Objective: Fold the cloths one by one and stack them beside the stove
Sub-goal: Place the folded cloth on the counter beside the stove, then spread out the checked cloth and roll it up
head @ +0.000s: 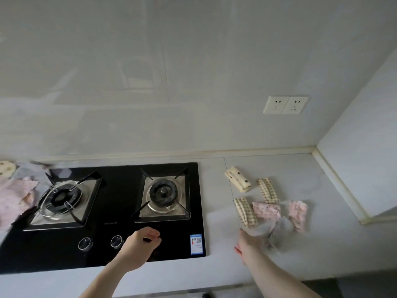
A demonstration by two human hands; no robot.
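Several folded cloths lie right of the black stove (120,211): a cream dotted one (237,179), two checked ones (268,190) (245,211), and two pink ones (266,209) (297,214). My right hand (247,246) reaches to this group and holds a grey cloth (279,233), blurred by motion, at its near edge. Its fingertips are lost in the blur. My left hand (141,244) hovers over the stove's front edge, fingers loosely curled, holding nothing. Unfolded cloths lie left of the stove: a pink one (15,196), a grey-blue one (28,171) and a cream dotted one (6,167).
Two burners with pan supports (62,198) (164,193) and two knobs (85,243) (116,241) are on the stove. The grey counter (214,274) ends at a wall corner on the right. A double socket (285,104) is on the back wall.
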